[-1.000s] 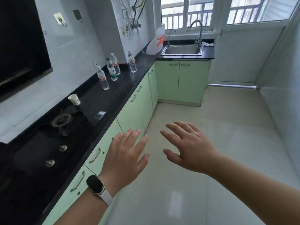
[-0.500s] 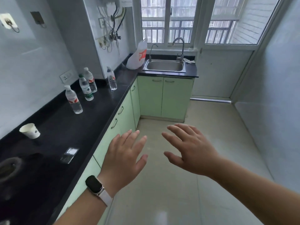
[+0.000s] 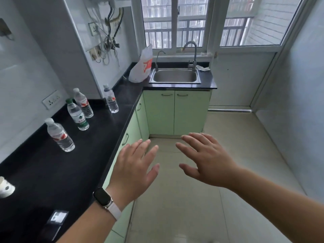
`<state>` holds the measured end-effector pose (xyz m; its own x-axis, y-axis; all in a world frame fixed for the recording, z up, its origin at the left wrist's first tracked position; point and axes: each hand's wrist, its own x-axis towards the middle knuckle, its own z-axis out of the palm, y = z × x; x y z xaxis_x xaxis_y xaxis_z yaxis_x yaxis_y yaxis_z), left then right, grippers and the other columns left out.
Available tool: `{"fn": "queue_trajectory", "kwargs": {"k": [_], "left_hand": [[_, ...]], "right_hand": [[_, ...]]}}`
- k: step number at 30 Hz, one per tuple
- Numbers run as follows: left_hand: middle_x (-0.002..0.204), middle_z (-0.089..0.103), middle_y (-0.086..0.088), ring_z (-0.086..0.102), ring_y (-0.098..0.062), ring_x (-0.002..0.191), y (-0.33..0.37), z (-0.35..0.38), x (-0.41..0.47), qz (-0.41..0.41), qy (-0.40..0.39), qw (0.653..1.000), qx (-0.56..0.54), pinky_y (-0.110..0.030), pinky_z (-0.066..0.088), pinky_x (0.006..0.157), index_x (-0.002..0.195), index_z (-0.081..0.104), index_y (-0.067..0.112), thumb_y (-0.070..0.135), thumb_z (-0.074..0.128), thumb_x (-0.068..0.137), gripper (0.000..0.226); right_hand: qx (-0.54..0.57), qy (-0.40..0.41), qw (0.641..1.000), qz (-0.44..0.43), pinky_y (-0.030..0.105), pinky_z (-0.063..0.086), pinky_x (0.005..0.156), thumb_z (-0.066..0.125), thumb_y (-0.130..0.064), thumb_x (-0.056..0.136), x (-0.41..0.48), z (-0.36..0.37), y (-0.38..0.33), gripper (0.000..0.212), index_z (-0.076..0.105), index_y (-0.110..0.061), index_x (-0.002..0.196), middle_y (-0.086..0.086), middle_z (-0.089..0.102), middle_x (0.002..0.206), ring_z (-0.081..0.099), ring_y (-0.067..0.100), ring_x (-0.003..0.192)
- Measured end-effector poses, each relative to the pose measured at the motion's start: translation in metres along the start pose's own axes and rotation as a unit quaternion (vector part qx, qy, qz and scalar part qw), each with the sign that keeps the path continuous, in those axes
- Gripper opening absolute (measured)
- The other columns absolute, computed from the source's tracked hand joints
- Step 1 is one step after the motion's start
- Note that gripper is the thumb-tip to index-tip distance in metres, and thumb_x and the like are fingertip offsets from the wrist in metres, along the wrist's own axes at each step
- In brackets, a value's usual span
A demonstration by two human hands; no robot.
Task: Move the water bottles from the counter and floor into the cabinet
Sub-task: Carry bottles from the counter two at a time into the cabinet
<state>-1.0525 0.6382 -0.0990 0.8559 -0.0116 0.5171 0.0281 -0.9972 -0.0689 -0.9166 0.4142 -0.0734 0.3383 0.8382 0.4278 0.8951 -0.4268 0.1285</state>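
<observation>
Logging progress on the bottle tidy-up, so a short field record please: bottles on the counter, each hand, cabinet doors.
counter: black, four upright bottles
bottles: nearest bottle, green-capped bottle, red-label bottle behind it, farthest bottle
left hand: empty, fingers spread
right hand: empty, likewise spread
cabinet doors: shut
floor: no bottles in view

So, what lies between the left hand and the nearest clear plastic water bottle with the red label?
In the head view, only bare glossy black countertop lies between the left hand and that clear plastic water bottle.
</observation>
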Motion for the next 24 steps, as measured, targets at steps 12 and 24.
{"fn": "queue_trajectory", "kwargs": {"k": [12, 24], "left_hand": [[0.131, 0.066, -0.012, 0.060, -0.034, 0.123, 0.004, 0.058, 0.136, -0.075, -0.012, 0.992, 0.097, -0.056, 0.048, 0.102, 0.128, 0.068, 0.014, 0.043, 0.051, 0.092, 0.049], [0.130, 0.066, -0.012, 0.061, -0.035, 0.124, -0.006, 0.089, 0.191, -0.180, -0.050, 0.967, 0.173, -0.056, 0.048, 0.102, 0.126, 0.069, 0.014, 0.043, 0.052, 0.092, 0.048]], "right_hand": [[0.087, 0.026, 0.992, -0.085, 0.045, 0.039, 0.106, 0.052, -0.055, 0.089, 0.089, 0.074, 0.157, 0.057, 0.060, -0.019, 0.131, 0.009, 0.059, 0.132, 0.053, 0.032, 0.124], [0.157, 0.012, 0.975, -0.155, 0.046, 0.039, 0.107, 0.047, -0.056, 0.090, 0.174, 0.115, 0.228, 0.058, 0.056, -0.020, 0.135, 0.008, 0.056, 0.136, 0.051, 0.032, 0.126]]}}
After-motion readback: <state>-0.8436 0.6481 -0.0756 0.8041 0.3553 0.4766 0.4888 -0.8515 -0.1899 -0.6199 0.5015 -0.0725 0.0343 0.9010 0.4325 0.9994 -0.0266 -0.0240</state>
